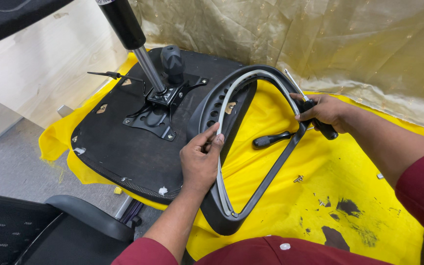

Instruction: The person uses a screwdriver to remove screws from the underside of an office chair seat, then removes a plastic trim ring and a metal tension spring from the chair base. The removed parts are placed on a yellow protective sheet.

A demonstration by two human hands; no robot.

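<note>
While one black armrest frame [251, 147] sits mid-frame | left hand [199, 159] pinches its grey strip [220, 167] | right hand [322, 110] wraps one screwdriver [315, 118] | one screw [298, 179] lies lower right.

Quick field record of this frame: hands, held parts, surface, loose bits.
left hand: pinches the grey strip on the armrest loop
right hand: grips a screwdriver against the loop's far side
loop: black, lying on the yellow cloth, leaning on the seat base
seat base: upside down, metal mechanism and gas cylinder attached
loose: second black handle inside the loop; small screw on the cloth
cloth: dark smears near the person
</note>
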